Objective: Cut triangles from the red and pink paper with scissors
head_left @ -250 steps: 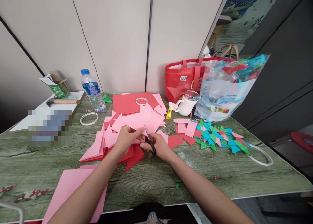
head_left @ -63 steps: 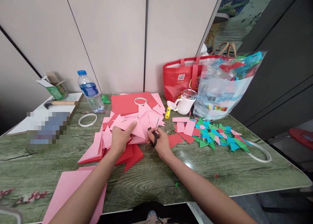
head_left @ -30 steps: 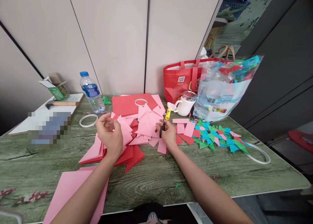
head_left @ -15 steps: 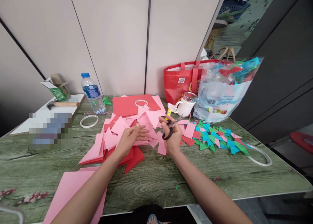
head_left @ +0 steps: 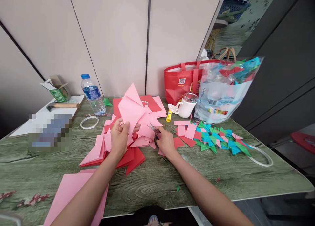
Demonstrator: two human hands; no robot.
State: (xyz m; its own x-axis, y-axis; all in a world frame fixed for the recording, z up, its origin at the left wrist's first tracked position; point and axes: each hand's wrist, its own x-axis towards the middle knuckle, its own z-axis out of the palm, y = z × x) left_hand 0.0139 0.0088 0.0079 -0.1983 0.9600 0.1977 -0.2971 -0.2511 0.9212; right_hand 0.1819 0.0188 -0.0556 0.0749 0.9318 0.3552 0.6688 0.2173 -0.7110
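My left hand (head_left: 119, 137) holds a pink paper sheet (head_left: 131, 106) upright above the pile, its point sticking upward. My right hand (head_left: 165, 142) grips black-handled scissors (head_left: 155, 136), their blades pointing left toward the lower edge of that sheet. Both hands hover over a heap of pink and red paper triangles (head_left: 115, 144) on the green wood-grain table (head_left: 152, 180). A red sheet (head_left: 151, 102) lies flat behind the heap.
A water bottle (head_left: 92, 94), tape ring (head_left: 89, 122), hammer (head_left: 63, 105) and small box (head_left: 56, 88) sit at left. A mug (head_left: 185, 105), glue stick (head_left: 168, 115), red bag (head_left: 183, 79), plastic bag (head_left: 225, 89) and mixed-colour triangles (head_left: 216, 139) are at right. Pink sheets (head_left: 71, 188) lie near the front edge.
My left hand has lifted a pink sheet up from the pile. My right hand has swung the scissors from pointing right to pointing left, toward the sheet.
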